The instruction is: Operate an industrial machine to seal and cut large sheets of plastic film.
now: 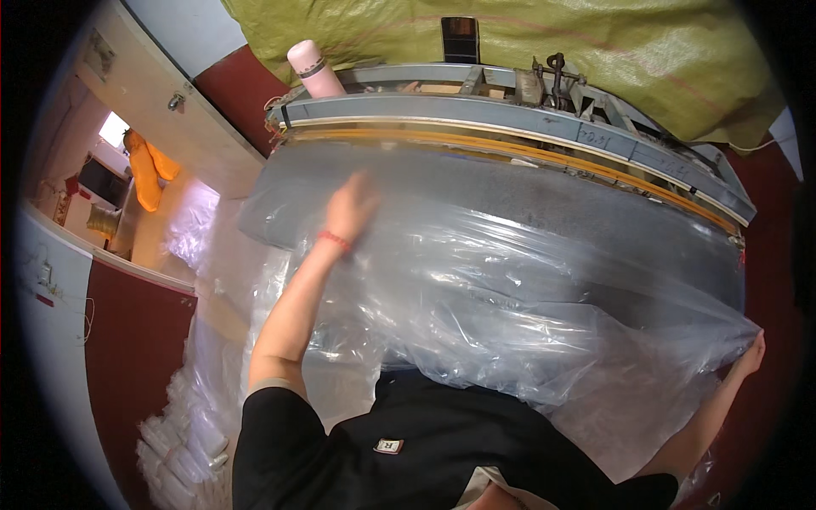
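A wide sheet of clear plastic film lies over the grey work surface and hangs in folds toward my body. My left hand, with a red band at the wrist, is over the left part of the film. Motion blurs it, but its fingers look stretched out, with nothing visible in them; whether it touches the film cannot be made out. At the far right my right hand is closed on the film's edge. From there the film runs in taut creases back across the surface.
Behind the surface runs a long metal frame with orange strips along it. A pink bottle and a dark phone-like slab stand at the back, before a yellow-green cover. Bunched plastic film lies at lower left, near an open door.
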Tool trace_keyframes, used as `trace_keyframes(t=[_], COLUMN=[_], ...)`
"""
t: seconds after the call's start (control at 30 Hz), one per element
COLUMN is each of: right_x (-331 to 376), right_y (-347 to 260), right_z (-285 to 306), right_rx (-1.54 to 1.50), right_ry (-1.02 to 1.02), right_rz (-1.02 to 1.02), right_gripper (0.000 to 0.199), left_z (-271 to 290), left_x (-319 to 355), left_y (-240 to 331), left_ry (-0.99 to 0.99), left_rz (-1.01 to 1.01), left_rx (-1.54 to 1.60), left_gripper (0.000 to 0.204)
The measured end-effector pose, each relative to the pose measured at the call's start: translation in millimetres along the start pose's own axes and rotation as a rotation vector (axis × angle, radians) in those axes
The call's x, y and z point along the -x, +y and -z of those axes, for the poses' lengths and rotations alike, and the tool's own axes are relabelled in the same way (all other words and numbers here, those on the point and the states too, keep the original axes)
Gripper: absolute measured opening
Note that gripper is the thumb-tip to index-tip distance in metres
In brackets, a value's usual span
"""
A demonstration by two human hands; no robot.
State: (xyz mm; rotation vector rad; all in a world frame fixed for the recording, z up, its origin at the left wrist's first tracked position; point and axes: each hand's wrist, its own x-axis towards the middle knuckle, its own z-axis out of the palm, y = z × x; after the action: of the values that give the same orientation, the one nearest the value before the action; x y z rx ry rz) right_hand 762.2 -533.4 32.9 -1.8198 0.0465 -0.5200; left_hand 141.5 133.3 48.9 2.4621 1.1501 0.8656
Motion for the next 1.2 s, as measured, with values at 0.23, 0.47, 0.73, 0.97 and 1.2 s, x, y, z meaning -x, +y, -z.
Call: trace_keyframes(t=[0.23, 0.47, 0.73, 0.97, 1.2], right_x=[-14.7, -88.6, 44.5, 38.6, 38.1], right_y=[-9.9, -2.7, -37.7, -44.8, -52.6], right_z=[22.7, -33.9, -241.2, -264.9, -261.1], right_rx=[0.049, -0.188, 0.061, -0.081, 0.131], right_ry=[0.043, -0.235, -0.037, -0.068, 0.242], right_rz=[0.113, -0.161, 0.37, 0.206, 0.276], right_gripper=[0.036, 0.032, 0.02, 0.019, 0.019], left_z=[11.5, 15.7, -12.4, -29.7, -26.5], left_x=[-4.6, -39.5, -89.3, -129.2, -133.5], left_y=[7.0, -15.1, -159.6, -168.1, -174.4], left_ry=[-0.201, 0.228, 0.473, 0.402, 0.451], left_rz=[0.151, 0.222, 0.313, 0.298, 0.309], left_rx=[0.035, 0.517, 0.543, 0.651, 0.611], left_gripper=[0.015, 0.011, 0.016, 0.021, 0.021])
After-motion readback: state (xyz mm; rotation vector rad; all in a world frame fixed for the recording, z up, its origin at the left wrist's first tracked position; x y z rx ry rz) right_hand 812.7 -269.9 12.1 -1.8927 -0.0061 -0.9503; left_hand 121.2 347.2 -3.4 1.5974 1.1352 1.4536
